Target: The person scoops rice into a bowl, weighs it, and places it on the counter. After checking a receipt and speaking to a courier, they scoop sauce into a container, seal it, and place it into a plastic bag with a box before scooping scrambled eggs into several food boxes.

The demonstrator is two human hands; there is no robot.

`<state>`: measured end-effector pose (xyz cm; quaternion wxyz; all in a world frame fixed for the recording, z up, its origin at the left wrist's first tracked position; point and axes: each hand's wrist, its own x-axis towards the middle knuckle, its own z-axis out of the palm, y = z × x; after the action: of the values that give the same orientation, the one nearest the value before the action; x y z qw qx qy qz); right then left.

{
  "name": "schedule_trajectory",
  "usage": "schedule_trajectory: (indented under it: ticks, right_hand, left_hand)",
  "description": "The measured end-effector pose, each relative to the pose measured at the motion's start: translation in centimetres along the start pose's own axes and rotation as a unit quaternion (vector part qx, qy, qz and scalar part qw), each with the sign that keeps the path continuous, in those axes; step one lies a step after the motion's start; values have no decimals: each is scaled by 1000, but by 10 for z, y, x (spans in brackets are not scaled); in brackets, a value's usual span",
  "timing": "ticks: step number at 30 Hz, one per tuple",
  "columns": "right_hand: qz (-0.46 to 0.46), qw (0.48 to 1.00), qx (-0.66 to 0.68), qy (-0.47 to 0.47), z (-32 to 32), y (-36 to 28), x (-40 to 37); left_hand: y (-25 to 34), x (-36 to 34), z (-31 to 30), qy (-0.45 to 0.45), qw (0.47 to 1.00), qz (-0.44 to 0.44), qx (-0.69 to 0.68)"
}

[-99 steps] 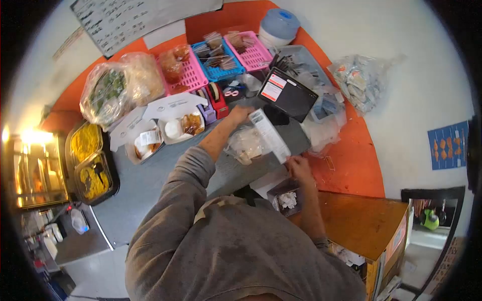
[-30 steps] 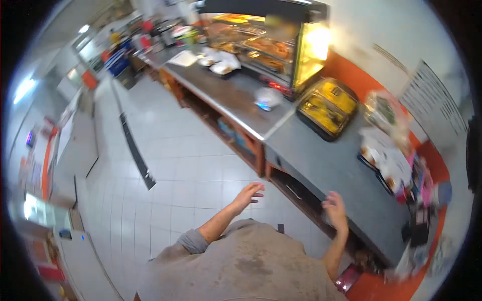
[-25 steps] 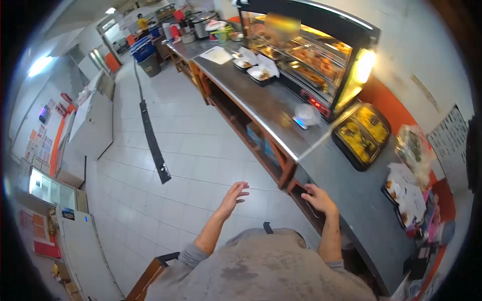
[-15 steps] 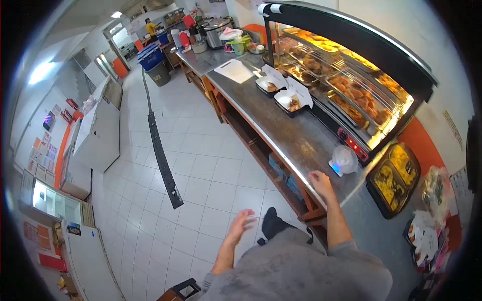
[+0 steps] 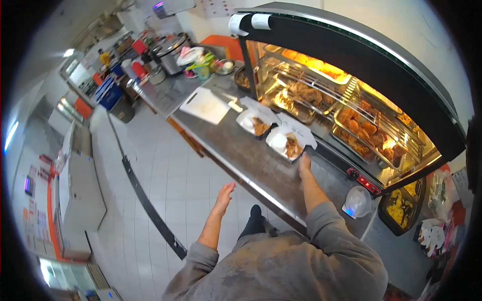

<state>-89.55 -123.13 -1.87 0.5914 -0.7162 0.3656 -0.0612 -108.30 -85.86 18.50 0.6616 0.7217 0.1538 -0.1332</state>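
Observation:
My right hand (image 5: 305, 164) reaches over the steel counter (image 5: 253, 160) to the near right corner of an open takeaway box (image 5: 275, 139). White rice and pieces of brown meat lie in that box, and its lid is folded back. Its fingertips are right at the box's edge; the hand is small and blurred, so I cannot tell how the fingers are set. A second open box (image 5: 246, 122) with similar food stands just behind. My left hand (image 5: 224, 196) hangs in the air in front of the counter edge, fingers stretched out, holding nothing.
Along the counter's wall side runs a lit glass food warmer (image 5: 331, 105) with trays of fried food. A white cutting board (image 5: 206, 106) and a knife (image 5: 234, 104) lie farther off. To the right are a plastic-covered scale (image 5: 357, 203) and a black tray of yellow food (image 5: 400, 208).
My right hand has moved forward from the counter's near edge to the closer takeaway box. My body has come nearer the boxes and warmer. My left hand stays raised and free.

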Motion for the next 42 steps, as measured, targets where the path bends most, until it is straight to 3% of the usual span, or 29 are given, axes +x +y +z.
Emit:
schedule_trajectory:
  ticks: [1,3,5,6,7,8,9,10,11,12,13,14,15,16,19,20,21,22,24,27,29,30,31,32,34,35,37,40,42]
  right_hand:
    - [-51,994,-54,83,11,-15,-3]
    - [81,988,-104,75,5,-95,-61]
    - [76,968,-156,181,32,-76,-43]
    - [31,959,-209,192,36,-72,-46]
    - [6,946,-236,221,34,-80,-60]
    - [9,935,-252,250,33,-85,-69]
    - [-8,932,-238,275,35,-74,-71]
    - [-26,927,-224,299,38,-63,-72]
    - [-17,942,-172,287,30,-63,-82]
    - [-82,940,-121,309,24,-53,-90]
    - [-59,933,-116,336,18,-52,-101]
    - [-81,929,-122,340,7,-45,-109]
    - [-56,922,-111,367,-5,-44,-123]
    - [-36,916,-97,388,-17,-46,-136]
    - [-63,916,-57,392,-63,-8,-187]
    - [-62,910,-53,407,-86,-1,-210]
    - [-10,929,-58,364,-104,0,-238]
    - [43,945,-61,318,-122,7,-269]
    - [41,902,36,427,-147,47,-318]
    - [92,881,39,462,-209,120,-395]
    - [112,870,18,479,-261,150,-441]
    - [170,842,12,512,-290,162,-462]
    - [231,810,8,539,-311,177,-484]
    - [236,813,5,532,-331,195,-503]
    - [228,748,-48,621,-389,234,-522]
    - [230,750,-52,618,-417,253,-526]
    - [255,717,21,648,-482,289,-533]
    - [278,709,46,647,-582,280,-532]
    - [266,701,50,660,-646,306,-512]
  left_hand:
    - [7,49,-4,-17,1000,4,6]
    - [20,155,-3,-11,992,100,74]
    - [47,254,6,17,975,171,142]
    - [75,284,18,49,975,147,158]
    - [80,331,16,70,926,242,282]
    - [90,369,21,55,902,259,341]
    - [74,421,28,117,851,319,401]
    - [77,456,25,67,862,315,392]
    - [112,442,39,35,887,216,406]
    - [88,484,35,-25,887,255,383]
    - [66,505,33,-10,851,348,392]
    - [69,511,36,-93,748,337,564]
    - [110,449,46,-114,752,280,586]
    - [91,461,38,-79,821,348,447]
    - [50,460,24,-43,782,445,433]
    - [40,446,21,-63,801,457,383]
    - [16,450,14,-34,799,468,376]
    - [32,382,17,-6,813,361,458]
    - [-3,347,10,-4,822,418,386]
    - [-32,247,33,-16,847,398,352]
    - [-31,148,72,-70,864,351,355]
    - [-33,100,90,-99,872,315,362]
    - [-80,95,110,-70,891,318,315]
    - [-109,74,133,-80,898,310,301]
    - [-123,3,197,-139,871,305,359]
    - [-136,-28,231,-175,891,276,316]
    - [-124,-94,300,-281,858,290,317]
    - [-123,-158,399,-395,815,323,274]
    - [-120,-195,464,-398,798,342,296]
